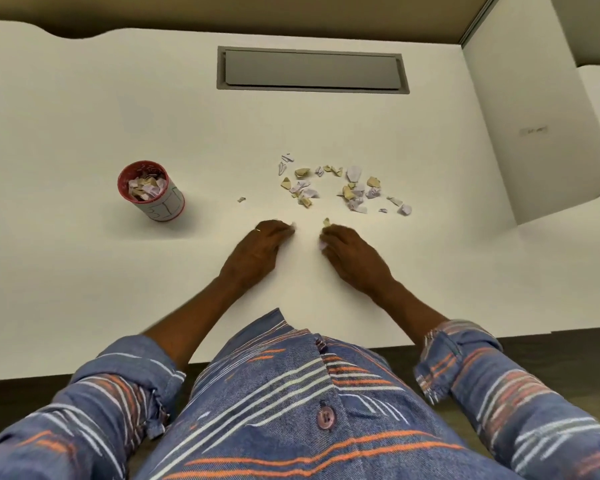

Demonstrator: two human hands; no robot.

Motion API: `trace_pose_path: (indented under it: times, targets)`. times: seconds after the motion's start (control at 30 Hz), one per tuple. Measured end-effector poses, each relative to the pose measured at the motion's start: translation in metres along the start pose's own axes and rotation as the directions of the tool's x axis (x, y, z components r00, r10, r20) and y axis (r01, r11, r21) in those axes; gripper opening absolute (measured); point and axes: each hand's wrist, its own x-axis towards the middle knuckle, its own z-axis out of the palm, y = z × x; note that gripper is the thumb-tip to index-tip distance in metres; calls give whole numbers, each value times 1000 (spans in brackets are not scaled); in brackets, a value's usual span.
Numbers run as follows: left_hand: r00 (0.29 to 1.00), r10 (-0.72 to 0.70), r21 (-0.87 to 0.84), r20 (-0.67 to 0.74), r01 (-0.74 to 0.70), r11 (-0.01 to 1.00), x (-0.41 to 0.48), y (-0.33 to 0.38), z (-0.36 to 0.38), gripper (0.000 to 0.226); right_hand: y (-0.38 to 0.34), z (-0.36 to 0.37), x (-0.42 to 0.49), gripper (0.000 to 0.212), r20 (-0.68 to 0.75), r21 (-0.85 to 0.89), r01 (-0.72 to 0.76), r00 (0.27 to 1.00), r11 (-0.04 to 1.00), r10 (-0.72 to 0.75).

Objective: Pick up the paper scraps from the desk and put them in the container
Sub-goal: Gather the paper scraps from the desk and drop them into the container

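Head view:
- Desk: white, seen from above.
- Container: round cup, red rim, white side with drawn lines. It stands upright and already holds tan and pale scraps.
- Paper scraps: loose scatter of tan, white and lilac bits, well to the right of the container. None touch it.
- Stray scrap: lies alone between the container and the scatter.
- Left hand: right of the container and nearer the person, knuckles up. Fingers are curled down, tips pinching a white scrap. Edges are blurred. There is a ring on one finger.
- Right hand: further right of the container, just beside the left hand, not touching it. Fingers are curled, with a tan scrap pinched at the tips. A lilac bit shows at the thumb side.
- Grey hatch: recessed in the desk, beyond the container and to its right.
- Striped blue shirt: sleeves rolled up.
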Motion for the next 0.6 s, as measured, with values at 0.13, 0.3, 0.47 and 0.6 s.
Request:
trace_pose_path:
  times: [0.13,0.3,0.47,0.6]
  targets:
    - [998,-63,52,-30,65,997,29,5,-9,37,10,-21,-28,24,35,77,-89,996,993,86]
    - [981,-72,280,178,19,960,77,4,5,52,31,-44,-8,49,-31,104,-205,977,973,210]
    - [968,-63,308,244,-16,951,74,12,10,52,44,-41,20,81,79,116,-264,964,958,256]
    - [985,-68,235,155,30,972,39,16,2,46,35,-29,4,66,98,59,-191,978,980,185]
